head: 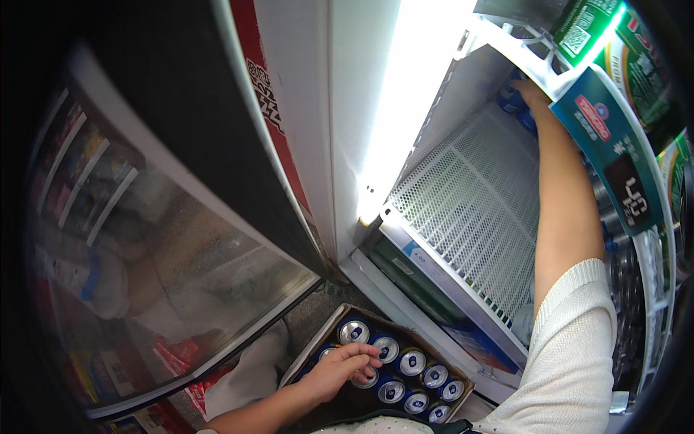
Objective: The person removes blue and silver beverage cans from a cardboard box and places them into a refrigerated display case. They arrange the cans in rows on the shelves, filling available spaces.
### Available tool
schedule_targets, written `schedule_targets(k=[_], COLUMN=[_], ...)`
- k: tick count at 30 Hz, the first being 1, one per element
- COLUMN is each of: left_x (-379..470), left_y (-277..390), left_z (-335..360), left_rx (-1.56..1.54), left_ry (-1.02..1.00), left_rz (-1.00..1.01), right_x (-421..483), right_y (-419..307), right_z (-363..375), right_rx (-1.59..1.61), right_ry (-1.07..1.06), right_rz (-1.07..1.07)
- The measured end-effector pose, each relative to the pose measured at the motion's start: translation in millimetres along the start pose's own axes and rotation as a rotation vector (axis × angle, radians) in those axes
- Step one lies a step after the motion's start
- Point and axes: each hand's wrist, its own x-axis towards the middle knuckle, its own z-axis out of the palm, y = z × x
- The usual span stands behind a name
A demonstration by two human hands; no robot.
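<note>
My right arm reaches deep into a glass-door drinks cooler, above a white perforated shelf. At the back of that shelf my right hand has its fingers around a blue can, partly hidden by the shelf above. Another blue can stands beside it. Low in the view, my left hand hovers over an open cardboard box of blue drink cans with silver tops. Its fingers are slightly bent and apart, holding nothing. Part of the box's near side shows no cans.
The cooler's glass door stands ajar on the left, reflecting shelves. A bright light strip runs up the cooler's side wall. Green cartons sit on the upper shelf behind a price strip. Dark bottles are at the right.
</note>
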Motion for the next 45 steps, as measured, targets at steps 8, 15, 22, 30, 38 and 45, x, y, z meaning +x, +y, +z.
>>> schedule_targets(k=[8,15,22,30,38,45], left_x=[-6.4,-22.6,-44.9,-56.5,-59.8,-56.1], left_y=[-2.7,3.8,29.9,29.7,28.0,22.8], left_z=[11.2,10.4,-20.2,-27.4,-18.7,-15.4], left_rx=[0.043,-0.026,-0.157,-0.13,0.023,0.06], left_ry=[-0.053,-0.055,0.111,0.092,0.029,0.086], left_rz=[0.088,0.218,0.462,0.483,0.408,0.357], right_x=[-119.1,-242.4,-350.5,-452.6,-625.6,-728.2], right_y=[-42.3,-65.5,-78.9,-34.9,-30.4,-24.7], right_z=[-41.3,-131.9,-281.5,-380.3,-259.3,-136.0], right_rx=[0.103,0.489,0.771,1.033,0.685,0.553], right_ry=[0.108,0.019,-0.244,-0.725,-1.221,-1.258], right_rz=[-0.222,-0.444,-0.088,-0.078,-0.266,-0.401])
